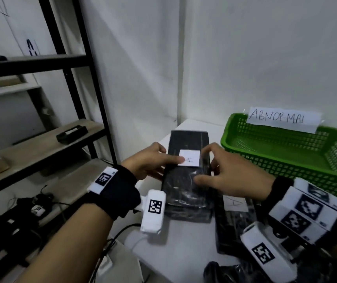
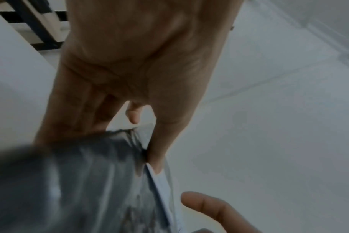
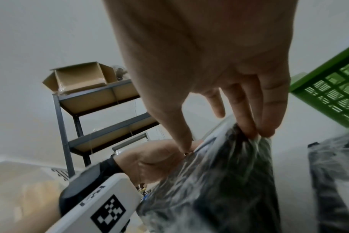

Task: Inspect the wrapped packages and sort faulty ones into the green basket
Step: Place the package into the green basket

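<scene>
Item: black package [image 1: 186, 176], white label [image 1: 190, 158] up, on the desk [image 1: 184, 248] beside the empty green basket [image 1: 285, 158]; we grasp its edges with left hand [image 1: 149, 160] and right hand [image 1: 232, 176] fingers, likely to check the wrap.

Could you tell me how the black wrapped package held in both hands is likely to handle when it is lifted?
The wrapped package probably stays stiff: it keeps flat, straight edges. Its glossy, wrinkled film looks slippery, so the two-sided grip of left hand and right hand seems sensible.
</scene>
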